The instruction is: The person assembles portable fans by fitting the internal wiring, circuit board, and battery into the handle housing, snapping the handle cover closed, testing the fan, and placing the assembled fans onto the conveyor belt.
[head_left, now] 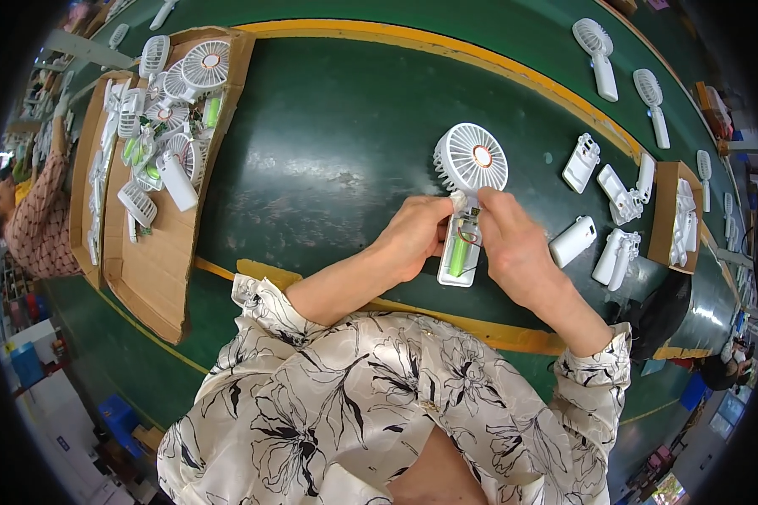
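Note:
Between my hands is a white handheld fan with a round grille and an orange ring at its centre. Its handle is uncovered, showing a green battery cell, a dark wire and small parts near the neck. My left hand closes on the handle's left side just under the fan head. From the right, my right hand pinches the neck with thumb and fingers. Several white handle shells lie on the green table right of my right hand.
At the left, a cardboard tray holds several fans and opened handles. A small cardboard box with white parts stands at the right. Beyond the yellow edge strip, finished-looking fans lie on a green surface. Another person sits far left.

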{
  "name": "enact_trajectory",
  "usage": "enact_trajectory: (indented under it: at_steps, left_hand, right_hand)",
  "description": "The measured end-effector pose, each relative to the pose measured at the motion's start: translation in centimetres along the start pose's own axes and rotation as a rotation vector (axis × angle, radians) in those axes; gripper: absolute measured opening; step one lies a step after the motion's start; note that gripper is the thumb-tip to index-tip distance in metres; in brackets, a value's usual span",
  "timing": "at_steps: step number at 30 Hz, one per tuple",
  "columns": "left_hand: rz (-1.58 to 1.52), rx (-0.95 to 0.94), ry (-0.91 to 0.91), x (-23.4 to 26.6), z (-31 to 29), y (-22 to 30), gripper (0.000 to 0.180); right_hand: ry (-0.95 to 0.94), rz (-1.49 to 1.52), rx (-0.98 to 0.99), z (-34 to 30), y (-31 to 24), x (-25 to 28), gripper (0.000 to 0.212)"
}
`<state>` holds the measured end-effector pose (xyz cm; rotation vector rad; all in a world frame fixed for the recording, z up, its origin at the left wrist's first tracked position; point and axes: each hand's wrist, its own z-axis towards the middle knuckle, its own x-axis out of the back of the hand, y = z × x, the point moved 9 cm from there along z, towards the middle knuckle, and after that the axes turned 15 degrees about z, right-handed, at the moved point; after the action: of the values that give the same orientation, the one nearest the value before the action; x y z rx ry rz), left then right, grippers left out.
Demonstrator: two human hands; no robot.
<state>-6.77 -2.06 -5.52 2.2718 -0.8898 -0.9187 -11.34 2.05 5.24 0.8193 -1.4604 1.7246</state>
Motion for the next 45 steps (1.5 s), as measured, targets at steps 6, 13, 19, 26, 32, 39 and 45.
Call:
enact_trajectory:
  at_steps: [6,13,19,26,32,39,45]
  left_hand:
    - [-0.043,-0.010,-0.063,0.0,-0.2,0.1,0.024]
    - [0.100,-0.088,-0.081,0.1,0.4,-0.2,0.020]
    - [0.232,-0.073,-0.020,0.2,0.4,-0.3,0.023]
    - [0.169,-0.099,-0.009,0.1,0.4,-0.3,0.018]
    - [0.130,-0.064,0.026,0.5,0.7,-0.8,0.016]
    - [0.145,-0.027,0.033,0.5,1.2,-1.3,0.017]
    - [0.013,0.044,-0.181,-0.2,1.4,-1.0,0.022]
  right_hand:
    - [-0.040,-0.099,0.077,0.2,-0.8,-0.5,0.015]
    - [-0.046,-0.078,0.066,0.2,0.0,-0.8,0.014]
    - [-0.008,-0.023,0.071,-0.1,0.3,-0.7,0.014]
    - [0.019,0.008,0.070,-0.3,0.6,-0.8,0.014]
    - [0.069,-0.032,0.069,-0.5,0.9,-0.8,0.015]
    - [0.176,0.032,0.066,-1.1,1.8,-0.7,0.014]
    - [0.202,0.106,0.059,-1.1,1.7,0.0,0.017]
